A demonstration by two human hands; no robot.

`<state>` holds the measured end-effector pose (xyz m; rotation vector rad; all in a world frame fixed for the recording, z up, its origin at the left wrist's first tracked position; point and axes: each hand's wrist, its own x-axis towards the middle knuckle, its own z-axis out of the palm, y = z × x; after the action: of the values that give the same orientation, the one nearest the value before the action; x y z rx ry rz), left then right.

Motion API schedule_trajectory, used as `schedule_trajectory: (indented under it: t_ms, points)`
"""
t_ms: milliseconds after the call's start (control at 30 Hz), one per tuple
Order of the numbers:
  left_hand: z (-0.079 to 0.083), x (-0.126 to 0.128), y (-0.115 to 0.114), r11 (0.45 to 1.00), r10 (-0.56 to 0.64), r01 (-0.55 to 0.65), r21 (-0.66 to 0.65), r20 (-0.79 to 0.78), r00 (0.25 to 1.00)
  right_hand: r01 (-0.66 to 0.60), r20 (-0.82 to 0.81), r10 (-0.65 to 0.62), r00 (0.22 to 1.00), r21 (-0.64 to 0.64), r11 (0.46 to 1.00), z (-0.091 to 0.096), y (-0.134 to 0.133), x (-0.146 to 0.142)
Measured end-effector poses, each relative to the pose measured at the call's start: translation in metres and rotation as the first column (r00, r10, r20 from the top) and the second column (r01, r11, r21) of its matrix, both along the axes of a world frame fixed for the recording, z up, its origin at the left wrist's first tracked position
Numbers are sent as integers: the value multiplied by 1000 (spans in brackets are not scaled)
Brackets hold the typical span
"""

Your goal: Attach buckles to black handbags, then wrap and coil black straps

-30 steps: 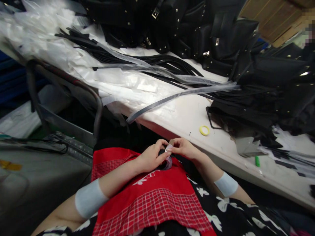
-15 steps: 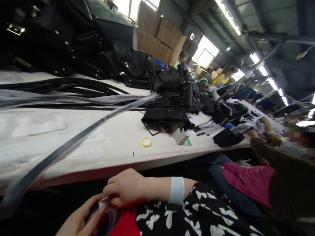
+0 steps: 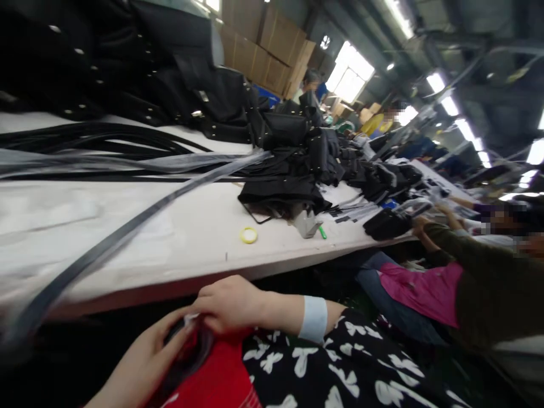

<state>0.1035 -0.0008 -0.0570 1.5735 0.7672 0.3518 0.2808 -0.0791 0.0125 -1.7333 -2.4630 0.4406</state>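
Observation:
My left hand [image 3: 142,357] comes in from the lower left, its thumb and fingers closed around a dark, glossy curved strip [image 3: 199,354] that looks like a strap in clear plastic. My right hand [image 3: 232,300], with a pale blue band on its forearm, meets it at the fingertips. A small whitish bit [image 3: 190,319] shows where the fingers pinch. The right hand's fingers are curled, and what they grip is mostly hidden. Both hands are in front of the table edge, above red cloth [image 3: 216,374] on my lap.
On the white table [image 3: 191,243] lie a yellow ring [image 3: 249,235], a plastic-wrapped strap [image 3: 127,226] hanging over the edge, black straps [image 3: 106,136] and piled black bags [image 3: 178,85]. A grey object [image 3: 306,224] sits by a green item [image 3: 322,232]. A co-worker [image 3: 480,283] sits to the right.
The view has shifted slightly, so the table appears higher and further left. My hands stay together on the strip and appear a little further right in the picture.

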Motion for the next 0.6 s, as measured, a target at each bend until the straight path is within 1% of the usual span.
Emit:
schedule_trajectory:
  t_ms: [33, 67, 100, 133, 167, 200, 233, 300, 367, 400, 433, 467, 500, 533, 567, 600]
  points:
    - [9, 1, 0, 994, 25, -25, -105, 7, 1000, -12, -25, 12, 1000, 31, 999, -2, -5, -1]
    - [17, 3, 0, 975, 99, -92, -202, 27, 995, -9, -60, 14, 998, 68, 998, -5, -9, -2]
    - [23, 6, 0, 940, 185, -163, -298, 48, 982, 9, -90, 0, 996, 105, 994, -10, -12, -2]
    - [26, 9, 0, 899, 231, -182, -398, 80, 970, 35, -112, -19, 994, 142, 989, -16, -14, -1]
    - [27, 12, 1, 866, 257, -172, -470, 123, 958, 55, -123, -34, 992, 169, 984, -22, -15, -1]
    - [27, 15, 1, 845, 299, -190, -500, 146, 943, 72, -133, -47, 990, 190, 979, -28, -15, -2]
    - [26, 17, 1, 838, 320, -208, -505, 147, 936, 87, -144, -57, 988, 206, 975, -33, -15, -4]
    - [24, 22, 1, 848, 337, -228, -478, 155, 929, 118, -186, -78, 980, 218, 969, -37, -17, -10]
    - [25, 24, 0, 866, 322, -224, -447, 154, 934, 141, -246, -87, 965, 214, 966, -33, -21, -12]
    - [27, 23, -1, 870, 314, -221, -440, 149, 938, 157, -274, -95, 957, 214, 964, -30, -23, -8]
    - [30, 21, -1, 873, 310, -224, -434, 138, 941, 189, -299, -116, 947, 228, 955, -25, -26, 1]
    - [32, 19, -1, 874, 308, -232, -427, 118, 944, 246, -317, -157, 935, 263, 933, -21, -29, 15]
    - [35, 15, -1, 873, 309, -244, -422, 93, 946, 332, -329, -226, 917, 317, 888, -17, -32, 35]
    - [36, 11, 0, 875, 311, -262, -408, 58, 949, 442, -341, -321, 884, 382, 811, -12, -36, 61]
    - [36, 6, 1, 875, 301, -267, -404, 21, 953, 564, -362, -437, 824, 441, 698, -7, -42, 91]
    - [33, 2, 3, 868, 306, -280, -410, -4, 952, 685, -401, -558, 727, 475, 552, -2, -49, 124]
